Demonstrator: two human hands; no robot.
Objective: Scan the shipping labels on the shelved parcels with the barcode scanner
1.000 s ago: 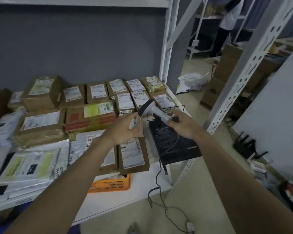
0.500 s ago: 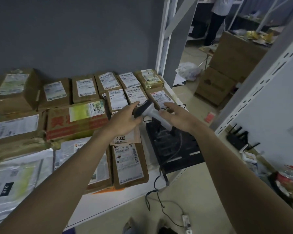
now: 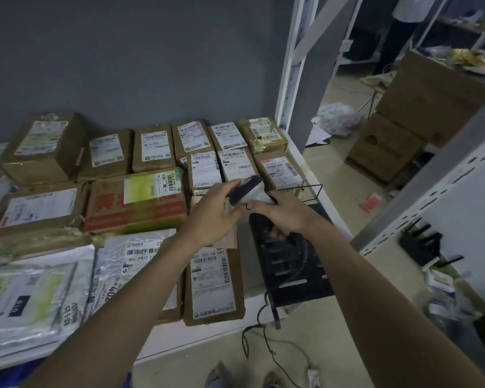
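Barcode scanner [image 3: 248,189] now gripped by both hands: right hand [image 3: 283,212] on handle, left hand [image 3: 214,212] newly clasping head. Poised just above the shelved parcels [image 3: 230,166]; scanning seemingly imminent.

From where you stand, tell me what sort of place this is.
Probably a parcel depot or courier storeroom: labelled parcels cover a white metal shelf, a barcode scanner is in hand, and cartons are stacked beyond.

Cardboard boxes [image 3: 420,119] stacked beyond the rack, white bag [image 3: 337,118] nearby.
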